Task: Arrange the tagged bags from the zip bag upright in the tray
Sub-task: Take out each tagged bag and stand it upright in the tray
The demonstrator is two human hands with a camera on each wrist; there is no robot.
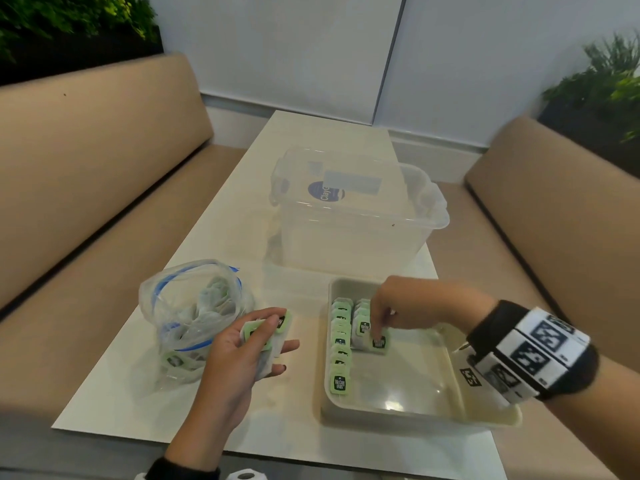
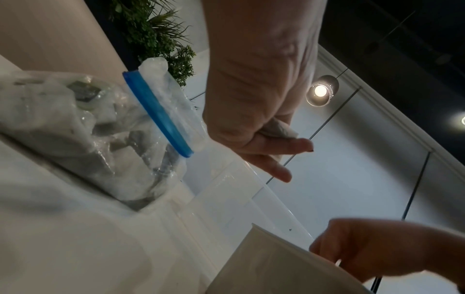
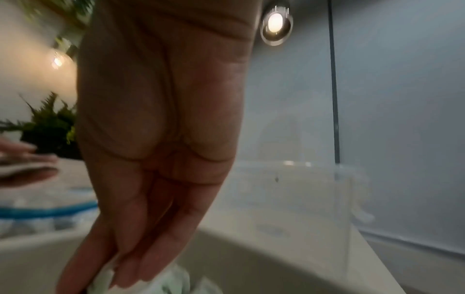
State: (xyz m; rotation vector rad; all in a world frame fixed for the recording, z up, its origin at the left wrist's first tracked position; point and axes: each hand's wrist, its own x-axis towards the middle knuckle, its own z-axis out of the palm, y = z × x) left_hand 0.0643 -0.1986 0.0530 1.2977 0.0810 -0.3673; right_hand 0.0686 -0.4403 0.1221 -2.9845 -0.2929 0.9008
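Observation:
A clear zip bag [image 1: 194, 317] with a blue seal stands open on the left of the table, with several tagged bags inside. Just right of it, my left hand [image 1: 270, 341] holds a small stack of green-tagged bags [image 1: 258, 332]; the left wrist view shows my left hand [image 2: 266, 139] curled round a white bag [image 2: 279, 130]. Two rows of tagged bags [image 1: 341, 341] stand upright at the left side of the beige tray [image 1: 433, 400]. My right hand [image 1: 379, 329] reaches down into the tray and pinches the front bag [image 1: 379, 342] of the second row. In the right wrist view my fingertips [image 3: 135, 272] sit on white bags [image 3: 176, 278].
A clear plastic storage box [image 1: 353, 209] with a lid stands behind the tray in the middle of the white table [image 1: 242, 188]. Beige benches [image 1: 86, 161] flank the table on both sides. The right part of the tray floor is bare.

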